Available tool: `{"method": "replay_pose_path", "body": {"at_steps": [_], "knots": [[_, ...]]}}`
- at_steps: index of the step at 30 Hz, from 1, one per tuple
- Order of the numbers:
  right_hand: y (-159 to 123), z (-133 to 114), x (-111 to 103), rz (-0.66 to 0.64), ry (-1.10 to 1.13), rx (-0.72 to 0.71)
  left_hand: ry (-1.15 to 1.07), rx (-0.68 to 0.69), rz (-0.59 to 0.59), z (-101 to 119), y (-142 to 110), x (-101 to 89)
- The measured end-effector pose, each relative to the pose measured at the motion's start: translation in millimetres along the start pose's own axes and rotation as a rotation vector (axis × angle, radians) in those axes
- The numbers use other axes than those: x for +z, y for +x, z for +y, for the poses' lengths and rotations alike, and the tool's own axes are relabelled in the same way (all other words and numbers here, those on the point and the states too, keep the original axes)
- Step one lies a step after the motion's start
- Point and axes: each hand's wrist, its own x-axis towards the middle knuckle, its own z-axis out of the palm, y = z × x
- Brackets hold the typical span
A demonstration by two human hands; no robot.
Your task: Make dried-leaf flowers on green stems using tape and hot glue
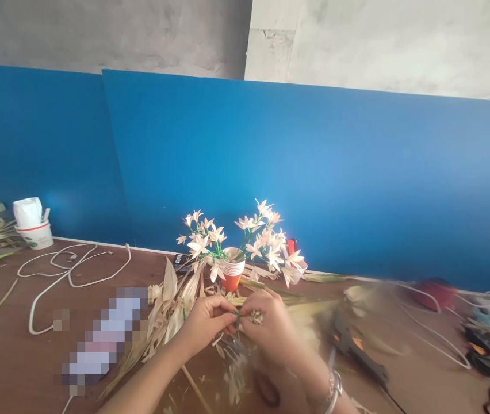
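Peeking from the left hand (205,323) is a green strand (237,314) (mostly hidden).

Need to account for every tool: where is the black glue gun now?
In the head view, right of centre: the black glue gun lies on the brown table, right of the right hand and its bracelet.

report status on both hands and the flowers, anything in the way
Left hand and right hand pinching a thin green piece. Pale flowers standing behind. Dried strips beside left hand, not over the grip.
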Motion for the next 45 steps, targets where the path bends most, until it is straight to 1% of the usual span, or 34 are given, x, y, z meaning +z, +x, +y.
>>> {"method": "replay_pose_path", "body": {"at_steps": [2,4,8,10,12,14,16,18,19,21,22,23,24,26,27,28,30,32,36,42,45], "knots": [[0.8,1.4,-1.2,-0.050,0.102,0.072,-0.001,0.010,-0.011,0.8,-1.2,0.2],[1.6,4.9,-1.6,-0.127,0.221,0.177,0.009,0.013,-0.028,0.8,-2.5,-0.1],[1.4,11.9,-2.0,-0.287,0.464,0.529,0.065,0.006,-0.084,1.5,-5.4,-0.7],[0.7,9.9,-4.1,-0.318,0.584,0.660,0.096,0.007,-0.112,3.1,-6.8,-0.7],[0.3,4.0,-7.4,-0.315,0.696,0.708,0.120,0.011,-0.143,5.5,-8.1,-0.7],[0.8,-2.3,-10.8,-0.338,0.769,0.663,0.145,0.024,-0.175,8.1,-9.1,-0.8],[1.9,-4.6,-12.6,-0.381,0.785,0.578,0.179,0.050,-0.200,10.0,-9.8,-1.0],[2.6,-1.4,-11.9,-0.414,0.753,0.527,0.215,0.071,-0.209,10.4,-10.0,-1.2],[2.7,1.7,-10.7,-0.419,0.724,0.535,0.218,0.073,-0.203,9.7,-9.6,-1.2],[1.9,8.5,-7.2,-0.412,0.598,0.561,0.199,0.035,-0.145,6.5,-7.9,-0.9],[1.1,11.2,-4.9,-0.374,0.497,0.547,0.184,0.012,-0.100,4.2,-6.4,-0.7],[0.2,12.9,-2.3,-0.310,0.375,0.499,0.165,-0.012,-0.056,1.7,-4.7,-0.4],[-0.9,13.5,0.5,-0.227,0.236,0.415,0.140,-0.037,-0.013,-0.9,-2.7,0.0],[-3.0,12.1,7.0,-0.061,-0.014,0.197,0.081,-0.075,0.049,-5.5,0.9,1.0],[-3.9,10.6,10.5,-0.003,-0.113,0.100,0.050,-0.096,0.070,-7.3,2.2,1.6],[-4.7,9.1,14.1,0.031,-0.193,0.027,0.021,-0.118,0.085,-8.7,3.1,2.4],[-5.7,6.8,20.7,0.078,-0.297,-0.051,-0.029,-0.160,0.103,-10.4,3.7,4.0],[-6.1,5.9,25.7,0.130,-0.343,-0.089,-0.067,-0.184,0.119,-10.9,3.2,5.5],[-6.4,7.3,29.1,0.197,-0.353,-0.120,-0.102,-0.196,0.145,-9.7,2.6,6.2],[-5.4,11.8,25.4,0.198,-0.321,-0.142,-0.104,-0.224,0.079,-7.4,5.1,1.8],[-5.4,13.0,26.5,0.239,-0.313,-0.140,-0.169,-0.246,0.136,-11.6,5.3,3.0]]}}
